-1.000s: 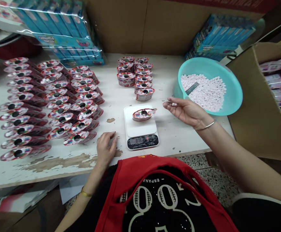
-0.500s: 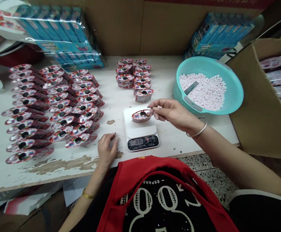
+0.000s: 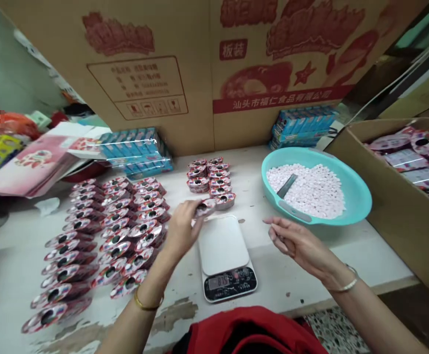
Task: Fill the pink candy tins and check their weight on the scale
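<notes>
My left hand (image 3: 182, 228) grips a small oval pink-and-red candy container (image 3: 206, 207) with a round hole in its top. It holds the container just above the far left edge of the white kitchen scale (image 3: 223, 246), whose platform is bare. Digits show on the scale's display (image 3: 218, 280). My right hand (image 3: 297, 248) hovers right of the scale, its fingers curled and the index finger straighter; whatever lies inside them is hidden. Beyond it stands a turquoise basin (image 3: 357, 196) of small pale pink candies (image 3: 315, 189), with a grey scoop (image 3: 287, 186) lying in them.
Rows of similar containers (image 3: 116, 236) cover the table's left side; a smaller group (image 3: 219, 182) stands behind the scale. Blue packs (image 3: 135, 152) sit against a large carton (image 3: 195, 130). An open carton (image 3: 387, 221) holding more containers is at the right.
The container has left the scale and is now in my left hand, which rose from the table's front edge. My right hand has drawn back rightward. The view has tilted up.
</notes>
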`<state>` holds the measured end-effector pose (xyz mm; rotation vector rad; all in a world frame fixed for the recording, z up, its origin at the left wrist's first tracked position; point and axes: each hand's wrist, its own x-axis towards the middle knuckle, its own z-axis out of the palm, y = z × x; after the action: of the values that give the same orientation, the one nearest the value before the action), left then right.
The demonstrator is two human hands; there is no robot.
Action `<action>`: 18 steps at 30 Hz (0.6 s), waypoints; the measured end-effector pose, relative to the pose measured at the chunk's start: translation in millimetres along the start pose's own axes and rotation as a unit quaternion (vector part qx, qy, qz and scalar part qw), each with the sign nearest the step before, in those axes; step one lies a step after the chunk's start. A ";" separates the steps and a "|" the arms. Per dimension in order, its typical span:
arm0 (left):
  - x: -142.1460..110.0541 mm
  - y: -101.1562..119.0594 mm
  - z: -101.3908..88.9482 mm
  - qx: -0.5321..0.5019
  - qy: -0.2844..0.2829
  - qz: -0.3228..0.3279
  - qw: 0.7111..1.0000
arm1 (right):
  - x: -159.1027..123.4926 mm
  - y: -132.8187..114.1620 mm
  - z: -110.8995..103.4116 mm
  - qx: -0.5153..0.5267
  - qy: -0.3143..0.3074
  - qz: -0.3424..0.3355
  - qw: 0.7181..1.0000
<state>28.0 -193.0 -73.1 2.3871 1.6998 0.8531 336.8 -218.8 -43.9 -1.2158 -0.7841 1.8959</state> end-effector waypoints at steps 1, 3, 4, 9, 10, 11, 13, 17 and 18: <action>7.9 -13.7 -1.7 0.017 0.016 -0.020 1.000 | -3.8 4.8 -3.8 0.004 0.006 0.011 1.000; 24.1 -34.9 1.8 0.040 0.017 -0.053 0.998 | -8.8 13.9 -7.1 0.023 0.015 0.031 0.999; 31.8 -41.3 6.8 0.040 0.007 -0.064 0.997 | -9.9 17.9 -6.9 0.035 0.018 0.042 0.998; 48.9 -42.2 28.8 0.023 -0.021 -0.079 0.996 | -4.7 33.3 2.2 0.093 0.026 0.089 0.991; 44.5 -40.2 25.3 0.023 -0.019 -0.070 0.997 | -2.9 35.6 3.2 0.104 0.030 0.094 0.990; 36.7 -38.4 18.0 0.023 -0.016 -0.057 0.998 | -1.3 37.6 3.3 0.117 0.037 0.097 0.988; 11.1 -35.7 -5.1 0.039 -0.015 -0.045 0.998 | 1.3 41.3 1.4 0.142 0.061 0.101 0.983; -56.6 -35.3 -51.5 0.203 -0.023 -0.153 0.967 | 5.4 48.9 -2.1 0.171 0.110 0.113 0.973; -70.6 -35.5 -56.8 0.246 -0.031 -0.182 0.952 | 6.6 50.9 -0.8 0.172 0.114 0.115 0.972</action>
<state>-45.4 -256.4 -66.2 2.1951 2.4496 0.3199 322.7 -240.8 -88.1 -1.3119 -0.1853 1.9283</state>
